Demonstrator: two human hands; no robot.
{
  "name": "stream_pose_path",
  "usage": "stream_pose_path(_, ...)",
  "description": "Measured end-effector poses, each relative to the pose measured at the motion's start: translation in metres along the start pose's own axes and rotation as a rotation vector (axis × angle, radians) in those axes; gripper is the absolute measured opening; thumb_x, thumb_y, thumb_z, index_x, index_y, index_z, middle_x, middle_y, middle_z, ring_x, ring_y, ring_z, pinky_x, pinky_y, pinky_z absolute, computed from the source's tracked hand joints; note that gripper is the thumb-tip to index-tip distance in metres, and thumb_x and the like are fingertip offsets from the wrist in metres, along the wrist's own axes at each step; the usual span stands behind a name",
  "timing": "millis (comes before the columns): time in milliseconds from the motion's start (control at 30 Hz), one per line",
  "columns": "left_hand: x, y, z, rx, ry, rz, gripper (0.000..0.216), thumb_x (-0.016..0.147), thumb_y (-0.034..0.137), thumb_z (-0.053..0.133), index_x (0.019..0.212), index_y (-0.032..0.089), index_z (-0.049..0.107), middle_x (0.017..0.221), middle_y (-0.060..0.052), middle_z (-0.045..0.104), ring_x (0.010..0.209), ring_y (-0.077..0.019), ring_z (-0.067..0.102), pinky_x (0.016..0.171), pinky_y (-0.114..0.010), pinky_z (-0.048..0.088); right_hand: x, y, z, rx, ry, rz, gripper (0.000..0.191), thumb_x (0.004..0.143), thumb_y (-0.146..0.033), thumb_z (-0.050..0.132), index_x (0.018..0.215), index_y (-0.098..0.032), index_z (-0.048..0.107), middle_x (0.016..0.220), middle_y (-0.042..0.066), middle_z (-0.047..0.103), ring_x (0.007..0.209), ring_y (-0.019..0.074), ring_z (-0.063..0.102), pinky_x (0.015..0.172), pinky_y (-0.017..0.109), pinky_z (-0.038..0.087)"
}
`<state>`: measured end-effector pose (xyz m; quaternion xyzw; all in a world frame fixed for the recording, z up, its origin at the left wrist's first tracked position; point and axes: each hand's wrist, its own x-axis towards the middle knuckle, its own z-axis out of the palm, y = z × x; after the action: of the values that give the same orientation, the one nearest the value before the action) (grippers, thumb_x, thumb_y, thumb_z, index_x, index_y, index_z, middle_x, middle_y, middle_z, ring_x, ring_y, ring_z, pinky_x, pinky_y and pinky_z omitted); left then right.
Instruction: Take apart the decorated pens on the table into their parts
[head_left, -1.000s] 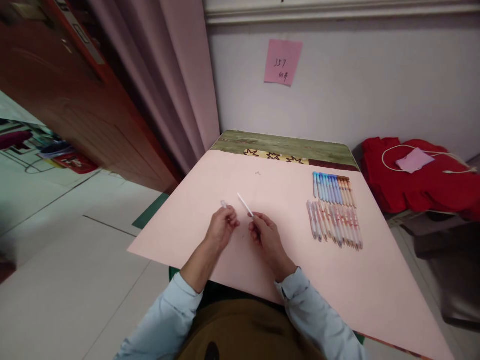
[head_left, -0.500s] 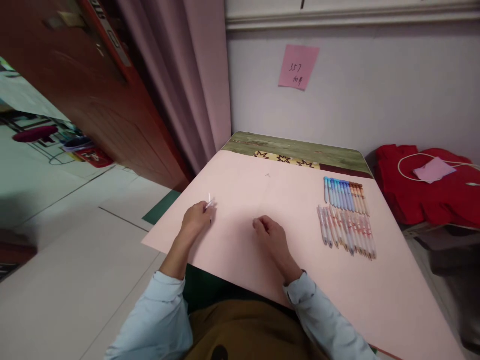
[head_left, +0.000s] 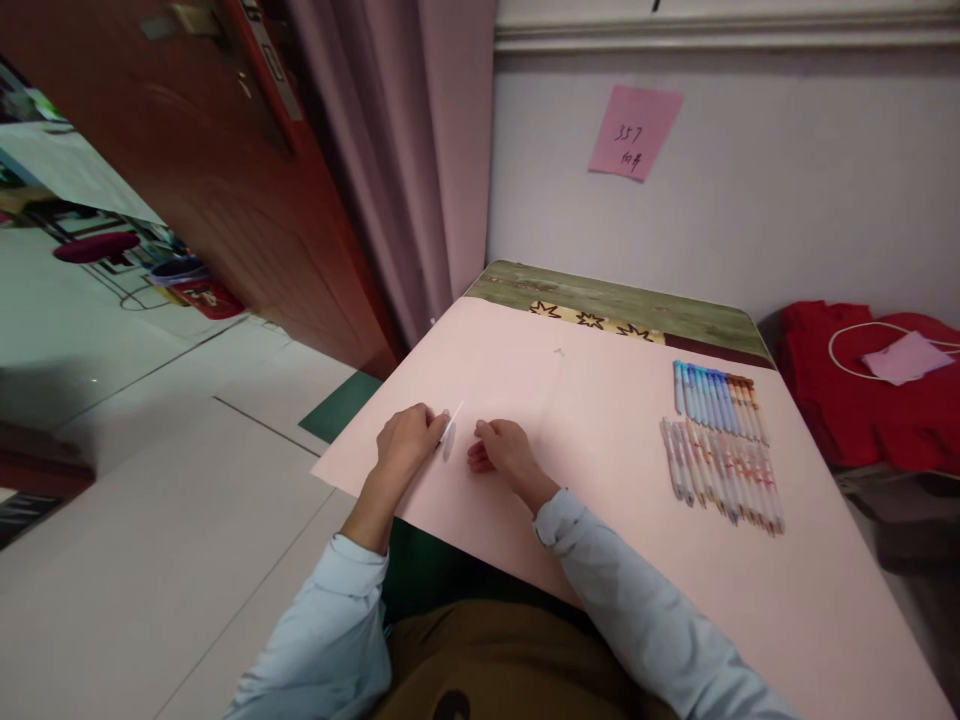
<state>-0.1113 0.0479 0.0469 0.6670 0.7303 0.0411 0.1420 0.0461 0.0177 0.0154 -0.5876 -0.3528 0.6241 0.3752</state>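
Note:
My left hand [head_left: 411, 440] is closed above the left part of the pink sheet [head_left: 600, 480], pinching a thin white stick-like piece [head_left: 452, 421]. Its kind is too small and blurred to make out. Just to the right, my right hand [head_left: 504, 452] is half curled, thumb apart from the fingers, with nothing visible in it. Farther right on the sheet lie two rows of pens. The back row [head_left: 716, 398] has blue, violet and brown caps; the front row [head_left: 721, 475] is clear-bodied with reddish and whitish markings.
The table's patterned far edge [head_left: 600, 292] meets a white wall with a pink note [head_left: 636, 132]. A red cloth [head_left: 840, 400] with a cord and a paper slip lies at right. A brown door [head_left: 247, 200] and a pink curtain [head_left: 405, 130] stand at left.
My right hand has moved left, close to my left hand, and its fingers have loosened. My left hand still holds the white piece, now turned differently. The view has swung slightly left.

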Motion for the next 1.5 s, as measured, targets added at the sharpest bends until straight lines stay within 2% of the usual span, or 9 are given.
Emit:
stream_pose_path(200,-0.001,-0.005,-0.003,-0.039,0.009,0.002,0.037,0.092,0.041,0.04,0.091,0.021,0.071,0.101,-0.013,0.073,0.096,-0.0304,0.063,0.07,-0.035,0.041,-0.043,0.007,-0.062,0.053,0.013,-0.059,0.023,0.084,-0.037,0.068,0.083,-0.015,0.064,0.066,0.005,0.067,0.054,0.014,0.063,0.053,0.027,0.056)
stream_pose_path(433,0.005,-0.015,-0.004,-0.08,0.042,0.066,0.036,0.089,0.046,0.045,0.092,0.021,0.071,0.101,-0.011,0.072,0.092,-0.0288,0.063,0.073,-0.034,0.042,-0.112,0.029,-0.195,-0.007,0.54,-0.196,0.047,0.069,-0.059,0.075,0.084,-0.016,0.066,0.065,0.005,0.066,0.052,0.015,0.059,0.052,0.029,0.05)
stream_pose_path(600,0.01,0.0,-0.012,0.051,0.063,0.069,0.039,0.09,0.05,0.045,0.1,0.021,0.068,0.105,-0.014,0.071,0.091,-0.0331,0.063,0.068,-0.037,0.042,-0.141,0.032,-0.25,-0.488,0.903,-0.168,0.037,0.08,-0.055,0.06,0.078,-0.018,0.066,0.061,0.005,0.066,0.055,0.0184,0.06,0.058,0.03,0.044)
stream_pose_path(733,0.002,0.028,-0.018,0.071,0.107,0.12,0.039,0.091,0.052,0.044,0.104,0.021,0.066,0.109,-0.012,0.069,0.091,-0.0319,0.062,0.069,-0.037,0.043,-0.135,0.029,-0.25,-0.927,0.922,-0.098,0.026,0.082,-0.044,0.059,0.075,-0.021,0.069,0.067,0.004,0.07,0.064,0.0194,0.063,0.062,0.028,0.039)
stream_pose_path(967,-0.026,0.078,-0.012,-0.107,0.009,0.336,0.03,0.088,0.047,0.052,0.092,0.024,0.07,0.091,-0.005,0.072,0.083,-0.0253,0.064,0.067,-0.031,0.04,-0.103,0.017,-0.231,-1.252,0.87,0.11,0.031,0.085,-0.043,0.063,0.092,-0.015,0.074,0.085,0.016,0.074,0.083,0.0285,0.07,0.066,0.032,0.043)
stream_pose_path(1100,-0.043,0.107,-0.001,-0.277,-0.096,0.476,0.023,0.086,0.042,0.057,0.083,0.024,0.071,0.082,-0.003,0.072,0.073,-0.0214,0.062,0.065,-0.029,0.039,-0.095,0.012,-0.225,-1.364,0.838,0.101,0.028,0.09,-0.031,0.057,0.094,-0.009,0.073,0.088,0.022,0.073,0.083,0.0301,0.072,0.067,0.034,0.047)
stream_pose_path(1300,-0.064,0.149,0.019,-0.712,-0.374,0.569,0.017,0.079,0.036,0.068,0.072,0.022,0.072,0.07,-0.004,0.068,0.063,-0.018,0.058,0.058,-0.027,0.039,-0.101,0.006,-0.221,-1.311,0.895,0.093,0.03,0.091,-0.027,0.051,0.092,-0.007,0.074,0.085,0.023,0.073,0.081,0.0301,0.072,0.066,0.033,0.047)
stream_pose_path(1433,-0.07,0.178,0.043,-1.021,-0.614,0.363,0.023,0.077,0.04,0.072,0.08,0.018,0.071,0.08,-0.009,0.071,0.063,-0.0161,0.059,0.059,-0.027,0.045,-0.118,-0.001,-0.221,-1.023,0.911,-0.014,0.021,0.08,-0.033,0.062,0.076,-0.016,0.073,0.074,0.013,0.073,0.073,0.0254,0.068,0.062,0.03,0.043)
stream_pose_path(1500,-0.072,0.193,0.054,-1.231,-0.749,0.226,0.031,0.077,0.043,0.073,0.094,0.017,0.069,0.096,-0.013,0.073,0.075,-0.0182,0.065,0.067,-0.03,0.05,-0.125,-0.002,-0.218,-0.723,0.802,-0.14,0.022,0.077,-0.037,0.064,0.066,-0.019,0.069,0.064,0.006,0.069,0.062,0.0194,0.062,0.057,0.028,0.04)
